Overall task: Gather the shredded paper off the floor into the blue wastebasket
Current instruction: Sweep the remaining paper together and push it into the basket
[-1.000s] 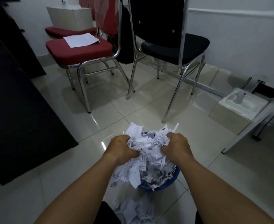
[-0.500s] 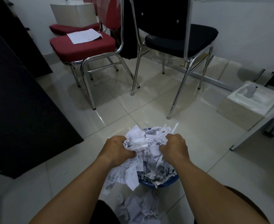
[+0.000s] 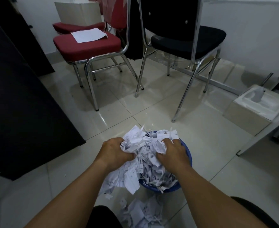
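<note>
**armful of paper pressed into the basket**

the basket (image 3: 187,156) stood on the floor (image 3: 201,129), heaped over its rim; the paper (image 3: 145,150) sat on top of it, with a flap spilling over the basket's left edge and hanging down its side; the left hand (image 3: 117,150) gripped the heap at the basket's left side, fingers curled into the shreds and thumb dug in; the right hand (image 3: 171,153) gripped it over the basket's right rim, fingers bent over the top and thumb tucked under a wad; both were clamped on paper, one to each side, probably because loose shreds only stay together when squeezed from two sides, and held right over the basket so that whatever slipped fell inside; a floor pile (image 3: 143,211) lay just on the near side of the basket, not yet gathered; a red chair (image 3: 86,45) stood well beyond the basket; against half a second before, the bundle had dropped from above the rim down onto the basket, the hands sat lower and wider apart, and the right one had loosened from a tight fist.
</note>
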